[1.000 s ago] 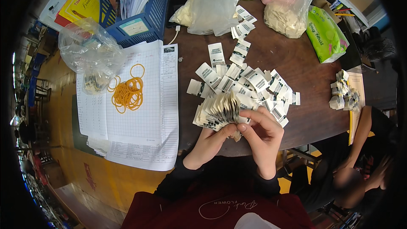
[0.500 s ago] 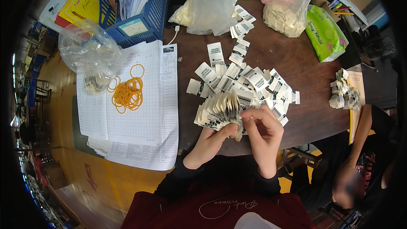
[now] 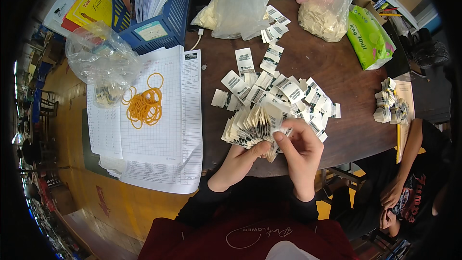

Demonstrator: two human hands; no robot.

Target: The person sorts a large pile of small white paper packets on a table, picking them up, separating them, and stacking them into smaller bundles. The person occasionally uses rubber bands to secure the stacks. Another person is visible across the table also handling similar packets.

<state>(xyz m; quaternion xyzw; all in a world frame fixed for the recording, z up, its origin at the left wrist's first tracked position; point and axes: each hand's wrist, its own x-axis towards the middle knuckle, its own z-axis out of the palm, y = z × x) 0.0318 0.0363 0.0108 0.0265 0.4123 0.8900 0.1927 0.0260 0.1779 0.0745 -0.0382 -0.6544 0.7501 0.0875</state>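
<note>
My left hand [image 3: 239,162] grips a thick fanned stack of white fabric labels [image 3: 248,127], its thumb pressed on the lower end. Thumb and fingers of my right hand [image 3: 301,151] pinch one label at the right side of that stack, bending it outward. Beyond both hands, many loose printed labels [image 3: 290,90] lie in an overlapping pile on the dark wooden table [image 3: 346,86]. The lower ends of the stack and some of my left fingers are hidden.
Left of the pile, orange rubber bands [image 3: 145,108] rest on paper sheets [image 3: 168,147]. Behind stand a blue file basket [image 3: 163,33], plastic bags of labels [image 3: 243,12] and a green tissue pack [image 3: 368,38]. Bundled labels [image 3: 391,103] sit at right, near a seated person [image 3: 409,188].
My right hand has shifted slightly right, drawing the pinched label away from the stack. My left hand stays nearly still. The seated person's hands have come together.
</note>
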